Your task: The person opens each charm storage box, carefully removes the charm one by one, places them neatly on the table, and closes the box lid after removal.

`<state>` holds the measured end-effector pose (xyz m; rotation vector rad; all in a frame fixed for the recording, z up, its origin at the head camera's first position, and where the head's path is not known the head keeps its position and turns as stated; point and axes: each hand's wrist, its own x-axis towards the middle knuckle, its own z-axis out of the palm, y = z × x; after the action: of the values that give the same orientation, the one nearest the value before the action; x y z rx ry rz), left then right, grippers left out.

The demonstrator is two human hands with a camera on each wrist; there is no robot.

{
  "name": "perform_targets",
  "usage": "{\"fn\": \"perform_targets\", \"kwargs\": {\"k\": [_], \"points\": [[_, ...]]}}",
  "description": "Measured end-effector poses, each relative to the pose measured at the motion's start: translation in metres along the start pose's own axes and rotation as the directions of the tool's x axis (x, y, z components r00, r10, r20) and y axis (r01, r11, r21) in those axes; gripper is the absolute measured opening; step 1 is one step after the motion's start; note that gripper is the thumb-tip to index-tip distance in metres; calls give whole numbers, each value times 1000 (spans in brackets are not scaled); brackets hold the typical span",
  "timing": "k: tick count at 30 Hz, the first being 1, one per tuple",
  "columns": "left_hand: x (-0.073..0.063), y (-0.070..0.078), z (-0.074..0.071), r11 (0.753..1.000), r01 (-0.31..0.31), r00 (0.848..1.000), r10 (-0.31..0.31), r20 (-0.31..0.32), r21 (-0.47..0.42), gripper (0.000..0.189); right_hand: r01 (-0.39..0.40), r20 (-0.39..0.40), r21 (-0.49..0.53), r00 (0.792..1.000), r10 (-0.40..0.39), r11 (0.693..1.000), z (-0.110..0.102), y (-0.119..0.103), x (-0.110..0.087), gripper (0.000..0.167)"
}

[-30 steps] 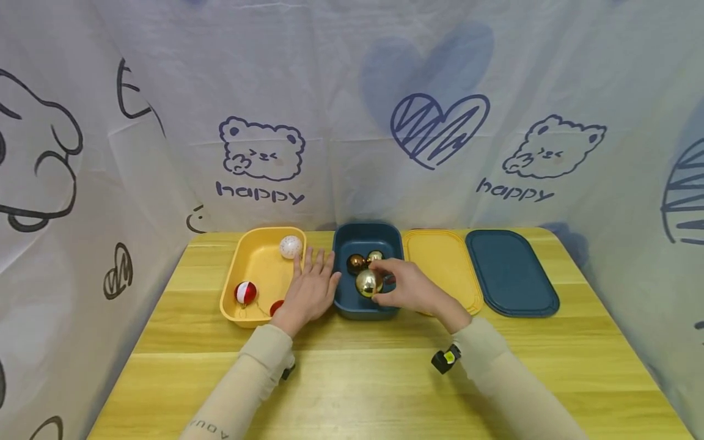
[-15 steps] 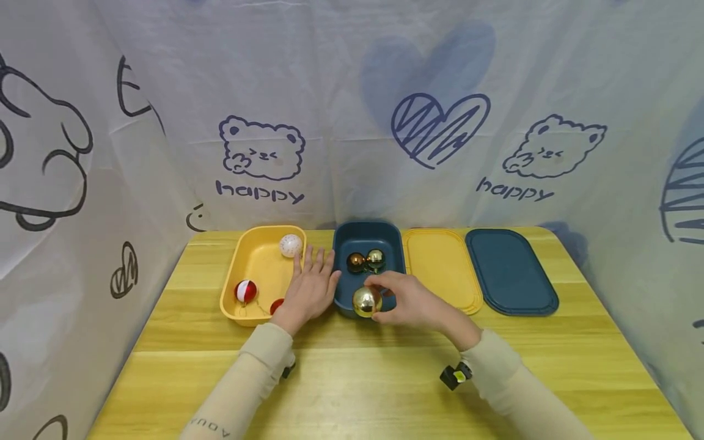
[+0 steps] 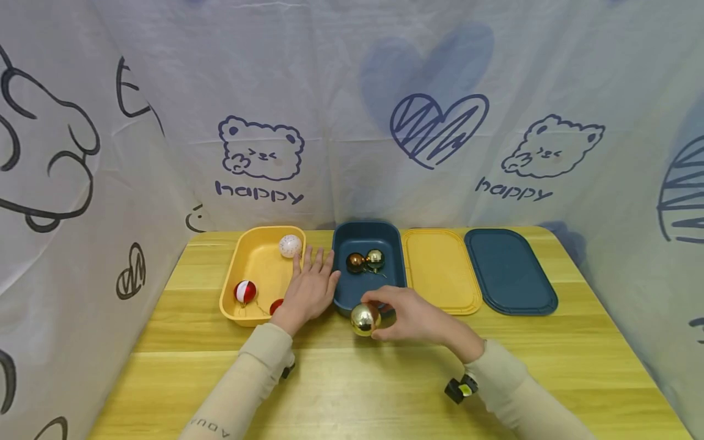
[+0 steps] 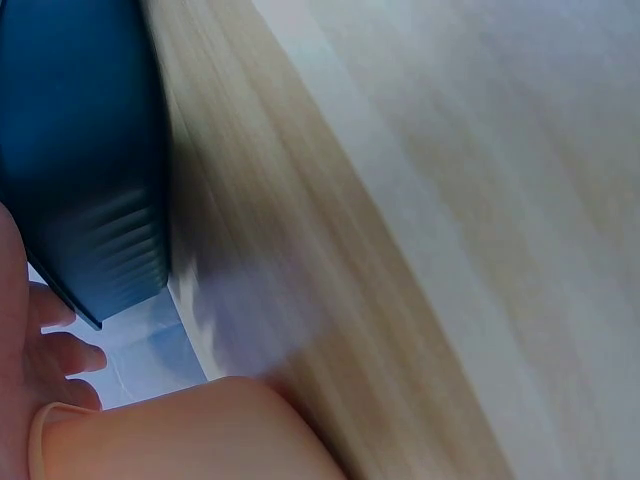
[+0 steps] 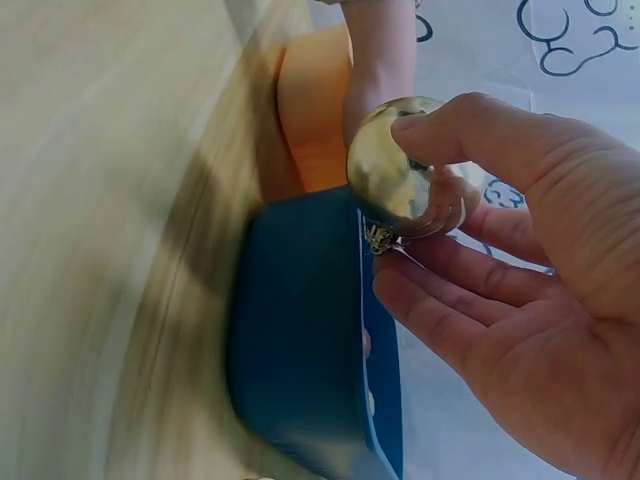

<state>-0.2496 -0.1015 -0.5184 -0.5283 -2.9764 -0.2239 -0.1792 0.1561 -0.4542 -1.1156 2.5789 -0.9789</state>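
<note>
In the head view my right hand [image 3: 409, 315] pinches a shiny gold Christmas ball [image 3: 365, 319] between thumb and fingers, at the near edge of the dark blue box [image 3: 341, 287]. The right wrist view shows the gold ball [image 5: 390, 165] with its metal cap pointing down. Two smaller balls, a bronze one [image 3: 355, 263] and a pale gold one [image 3: 376, 258], lie inside the blue box. My left hand [image 3: 309, 292] lies with straight fingers over the right rim of the yellow box [image 3: 258, 263], between the two boxes. Part of a red ball [image 3: 276, 305] shows beside my left wrist.
Within the yellow box are a speckled white ball [image 3: 290, 245] and a red-and-white ball [image 3: 245, 292]. A yellow lid [image 3: 442, 272] and a dark blue lid [image 3: 513, 272] lie flat to the right. Printed white cloth [image 3: 352, 110] stands behind the wooden table [image 3: 357, 391].
My right hand has brought the gold ball out of the blue box, toward the near side of the table. The left hand has stayed in place.
</note>
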Motion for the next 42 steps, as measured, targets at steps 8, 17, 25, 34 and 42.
{"fn": "perform_targets", "kwargs": {"k": [8,17,25,34,42], "points": [[0,1,-1,1000,-1,1000,1,-3,-1,60,16,34,-21,999,-16,1000,15,-2,-5,53],[-1,2,-4,1000,9,1000,-8,11,-6,60,-14,104,-21,994,17,1000,35,8,-8,56],[0,3,-4,1000,7,1000,-7,2,-10,60,-27,117,11,993,25,1000,40,11,-9,56],[0,2,-3,1000,5,1000,-5,7,-11,61,-40,137,-23,990,43,999,44,15,-10,56],[0,1,-3,1000,5,1000,-5,5,-12,61,-54,148,-16,987,56,998,46,16,-9,57]]}}
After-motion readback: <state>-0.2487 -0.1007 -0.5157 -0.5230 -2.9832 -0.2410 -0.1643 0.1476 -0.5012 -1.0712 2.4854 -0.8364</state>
